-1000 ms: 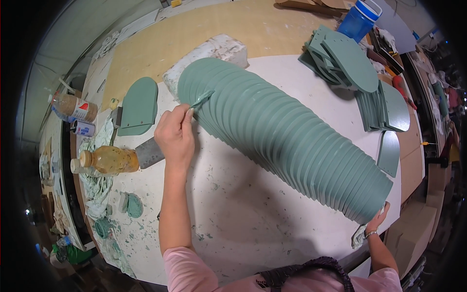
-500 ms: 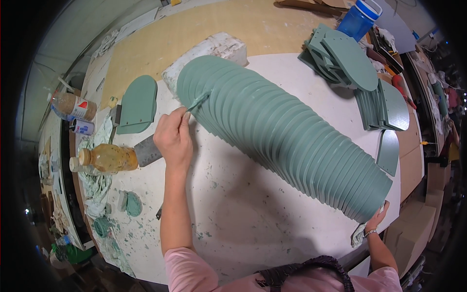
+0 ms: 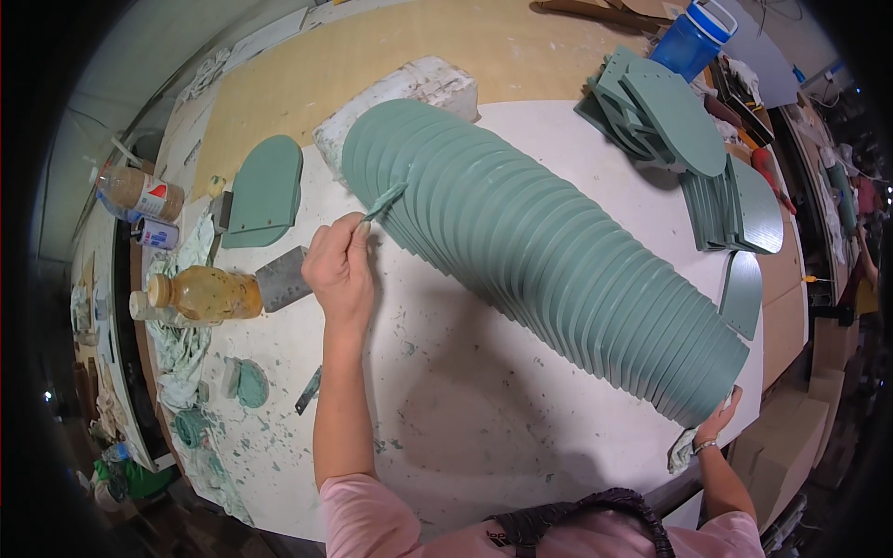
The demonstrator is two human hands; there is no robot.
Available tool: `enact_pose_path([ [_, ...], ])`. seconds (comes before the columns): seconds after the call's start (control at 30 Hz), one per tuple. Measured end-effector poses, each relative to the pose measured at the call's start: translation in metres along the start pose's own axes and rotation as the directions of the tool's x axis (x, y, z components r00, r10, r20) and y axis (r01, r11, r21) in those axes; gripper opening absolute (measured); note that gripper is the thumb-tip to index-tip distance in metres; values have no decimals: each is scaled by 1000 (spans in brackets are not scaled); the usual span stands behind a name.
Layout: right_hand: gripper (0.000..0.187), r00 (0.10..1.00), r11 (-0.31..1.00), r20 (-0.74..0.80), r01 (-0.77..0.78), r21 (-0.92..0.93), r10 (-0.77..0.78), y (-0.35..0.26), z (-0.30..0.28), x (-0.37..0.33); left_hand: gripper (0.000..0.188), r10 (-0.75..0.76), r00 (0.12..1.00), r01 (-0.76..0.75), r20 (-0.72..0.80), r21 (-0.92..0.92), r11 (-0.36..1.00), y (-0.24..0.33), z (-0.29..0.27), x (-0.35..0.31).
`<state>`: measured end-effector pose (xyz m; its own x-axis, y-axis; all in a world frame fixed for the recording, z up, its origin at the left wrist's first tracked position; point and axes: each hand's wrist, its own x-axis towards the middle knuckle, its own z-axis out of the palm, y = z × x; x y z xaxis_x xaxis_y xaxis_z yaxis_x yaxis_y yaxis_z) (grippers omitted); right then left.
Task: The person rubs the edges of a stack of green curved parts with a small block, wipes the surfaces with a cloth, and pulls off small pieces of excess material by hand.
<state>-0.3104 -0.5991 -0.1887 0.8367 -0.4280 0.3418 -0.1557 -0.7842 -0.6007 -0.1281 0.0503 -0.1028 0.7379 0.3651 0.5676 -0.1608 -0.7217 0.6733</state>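
Note:
A long row of green, round-ended panels (image 3: 521,251) stands face to face, running diagonally from the far middle to the near right. Its far end rests by a whitish, stained block (image 3: 409,88). My left hand (image 3: 342,265) is closed in a pinch on a slim, green-smeared strip (image 3: 386,198), whose tip touches the panel edges near the far end. I cannot make out whether it is a brush or a twisted cloth. At the near right end my right hand (image 3: 718,420) presses against the last panel, fingers partly hidden, with a stained rag (image 3: 682,451) bunched in it.
More green panels (image 3: 665,112) are piled at far right, others (image 3: 744,205) stacked nearer. Two panels (image 3: 265,191) lie at left. Beside my left forearm are a yellowish bottle (image 3: 209,296), a grey plate (image 3: 283,279), a green-smeared blade (image 3: 308,391) and green paste (image 3: 250,383).
My left hand has shifted slightly right and nearer, the green strip's tip moving with it along the panel edges. More of the blade beside my forearm shows. My right hand stays at the near end.

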Motion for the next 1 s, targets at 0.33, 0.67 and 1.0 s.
enact_pose_path([
  [0.33,34,996,999,76,-43,30,40,7,-3,1,11,-42,998,44,37,-54,998,-5,0,-7],
  [0.67,35,997,998,48,-58,34,56,20,-5,2,7,-252,962,266,107,-153,952,-1,-3,-51],
  [1.0,34,989,994,106,-105,17,103,22,-7,2,11,-259,960,274,102,-191,942,-6,-2,-52],
])
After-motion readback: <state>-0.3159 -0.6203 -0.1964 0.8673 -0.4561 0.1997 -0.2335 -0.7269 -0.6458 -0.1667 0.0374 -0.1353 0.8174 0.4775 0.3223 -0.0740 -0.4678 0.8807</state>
